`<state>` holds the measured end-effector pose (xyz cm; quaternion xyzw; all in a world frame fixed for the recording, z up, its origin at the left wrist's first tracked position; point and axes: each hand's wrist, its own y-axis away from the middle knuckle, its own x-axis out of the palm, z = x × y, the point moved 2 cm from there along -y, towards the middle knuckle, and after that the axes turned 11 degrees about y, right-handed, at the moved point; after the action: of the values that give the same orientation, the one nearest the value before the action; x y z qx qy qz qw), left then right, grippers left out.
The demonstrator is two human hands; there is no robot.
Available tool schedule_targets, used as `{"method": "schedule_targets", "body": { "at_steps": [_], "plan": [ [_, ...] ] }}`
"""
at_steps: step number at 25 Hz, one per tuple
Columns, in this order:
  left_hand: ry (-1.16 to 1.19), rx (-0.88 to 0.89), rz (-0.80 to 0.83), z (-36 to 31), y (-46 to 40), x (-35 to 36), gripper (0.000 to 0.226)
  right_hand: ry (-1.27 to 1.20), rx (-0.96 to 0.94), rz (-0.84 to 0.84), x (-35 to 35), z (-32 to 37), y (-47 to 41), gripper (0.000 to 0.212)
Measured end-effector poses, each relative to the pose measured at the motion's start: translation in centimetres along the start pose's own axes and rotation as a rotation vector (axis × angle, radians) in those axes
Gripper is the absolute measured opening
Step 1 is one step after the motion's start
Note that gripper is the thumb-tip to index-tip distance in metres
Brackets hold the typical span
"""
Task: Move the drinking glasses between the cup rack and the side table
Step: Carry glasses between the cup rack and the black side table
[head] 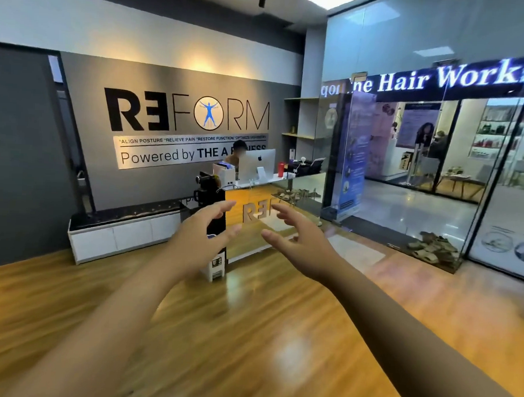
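My left hand [202,228] and my right hand [298,239] are stretched out in front of me at chest height, palms facing each other a short gap apart. The fingers of both are spread and loosely bent, and neither holds anything. No drinking glass, cup rack or side table shows in the head view. Behind my hands stands a reception desk [253,225] with a wooden front.
A low white cabinet [124,231] with a dark top runs along the grey wall at the left. A person sits behind a computer [257,165] on the desk. Glass walls and a glass door [418,163] close the right side. Wooden floor [249,332] lies below my arms.
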<state>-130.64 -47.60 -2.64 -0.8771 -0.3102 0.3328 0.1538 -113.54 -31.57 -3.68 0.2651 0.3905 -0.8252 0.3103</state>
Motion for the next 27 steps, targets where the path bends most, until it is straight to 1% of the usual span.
{"method": "schedule_targets", "body": {
  "at_steps": [6,10,15,18,23,27],
  "plan": [
    [0.047,0.090,0.118,0.9,-10.9,9.7,0.056,0.085,0.120,-0.083,-5.5,-10.7,-4.3,0.068],
    [0.078,0.142,0.200,2.3,-18.1,16.5,0.057,0.123,0.212,-0.139,-7.6,-17.2,-6.6,0.069],
    [0.126,0.266,0.326,3.6,-28.8,24.2,0.062,0.204,0.327,-0.229,-10.3,-25.4,-10.7,0.069],
    [0.194,0.322,0.420,3.6,-35.8,28.6,0.061,0.236,0.416,-0.311,-13.1,-29.6,-14.3,0.068],
    [0.297,0.413,0.529,3.7,-45.8,35.5,0.060,0.318,0.528,-0.453,-17.6,-34.9,-18.6,0.064],
    [0.340,0.479,0.613,2.6,-50.5,42.0,0.060,0.390,0.598,-0.522,-20.5,-39.3,-19.8,0.063]
  ]
}}
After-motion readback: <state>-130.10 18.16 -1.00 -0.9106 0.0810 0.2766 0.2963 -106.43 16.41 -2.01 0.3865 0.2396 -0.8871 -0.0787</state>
